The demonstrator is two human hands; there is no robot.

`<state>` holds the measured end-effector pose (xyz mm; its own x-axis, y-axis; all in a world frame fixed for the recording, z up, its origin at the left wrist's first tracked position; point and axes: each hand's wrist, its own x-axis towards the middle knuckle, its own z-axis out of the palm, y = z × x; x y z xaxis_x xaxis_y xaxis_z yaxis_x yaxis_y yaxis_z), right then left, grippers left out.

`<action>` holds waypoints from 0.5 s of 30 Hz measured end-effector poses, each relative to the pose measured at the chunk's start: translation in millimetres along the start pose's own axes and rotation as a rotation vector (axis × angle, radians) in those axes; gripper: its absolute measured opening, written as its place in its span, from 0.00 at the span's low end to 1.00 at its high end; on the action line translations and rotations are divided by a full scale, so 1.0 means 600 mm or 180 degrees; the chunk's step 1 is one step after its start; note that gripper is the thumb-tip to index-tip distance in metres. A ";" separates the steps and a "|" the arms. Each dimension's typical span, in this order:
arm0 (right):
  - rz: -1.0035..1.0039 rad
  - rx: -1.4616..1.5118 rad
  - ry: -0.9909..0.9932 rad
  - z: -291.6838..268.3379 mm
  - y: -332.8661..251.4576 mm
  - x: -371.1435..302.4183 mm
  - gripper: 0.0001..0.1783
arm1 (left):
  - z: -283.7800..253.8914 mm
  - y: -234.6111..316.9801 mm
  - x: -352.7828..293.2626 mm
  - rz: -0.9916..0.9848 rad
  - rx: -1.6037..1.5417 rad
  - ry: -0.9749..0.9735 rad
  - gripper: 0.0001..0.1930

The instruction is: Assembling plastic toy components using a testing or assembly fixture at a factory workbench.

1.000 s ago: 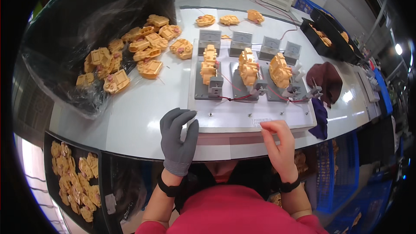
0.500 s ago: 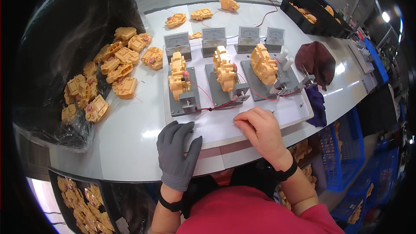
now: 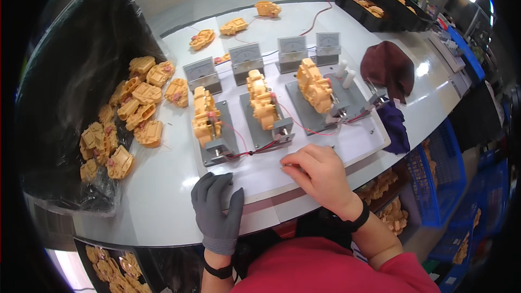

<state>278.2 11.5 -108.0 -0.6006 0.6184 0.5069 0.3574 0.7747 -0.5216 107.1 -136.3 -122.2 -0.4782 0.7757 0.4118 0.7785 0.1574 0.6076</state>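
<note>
My left hand point(image 3: 216, 211), in a grey glove, rests with fingers apart at the front left edge of a white board point(image 3: 260, 176). My bare right hand point(image 3: 321, 176) is over the board's front part, thumb and forefinger drawn together in a pinch. What sits between those fingertips, if anything, is too small to make out. Beyond the hands, three grey fixtures hold yellow plastic housings: a left housing point(image 3: 205, 116), a middle housing point(image 3: 262, 100) and a right housing point(image 3: 315, 87). Red wires point(image 3: 260, 151) run along the fixtures' near ends.
Several dial meters point(image 3: 247, 61) stand behind the fixtures. At left, a black plastic-lined bin point(image 3: 81, 43) lies open with loose yellow housings point(image 3: 146, 93) spilling out. Dark red cloth point(image 3: 386, 70) and purple cloth point(image 3: 393, 125) lie right of the board. Black trays point(image 3: 358, 13) stand far right.
The whole view has shifted and tilted slightly. Both hands keep nearly the same pose and place on the board, and the housings stay in their fixtures.
</note>
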 end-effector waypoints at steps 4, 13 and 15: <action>-0.0187 0.0069 -0.0004 0.009 0.002 0.000 0.05 | -0.004 -0.006 -0.013 -0.0249 -0.0098 0.0119 0.15; -0.0228 0.0115 0.0108 0.013 0.004 -0.001 0.05 | -0.006 -0.019 0.002 -0.0257 -0.0211 0.0258 0.09; -0.0265 0.0143 0.0122 0.014 0.003 -0.003 0.05 | -0.003 -0.023 0.007 -0.0124 -0.0226 0.0244 0.09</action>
<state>274.0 10.5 -115.7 -0.5988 0.5574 0.5751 0.2745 0.8174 -0.5065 93.8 -136.6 -127.4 -0.5394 0.7204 0.4360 0.7292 0.1407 0.6697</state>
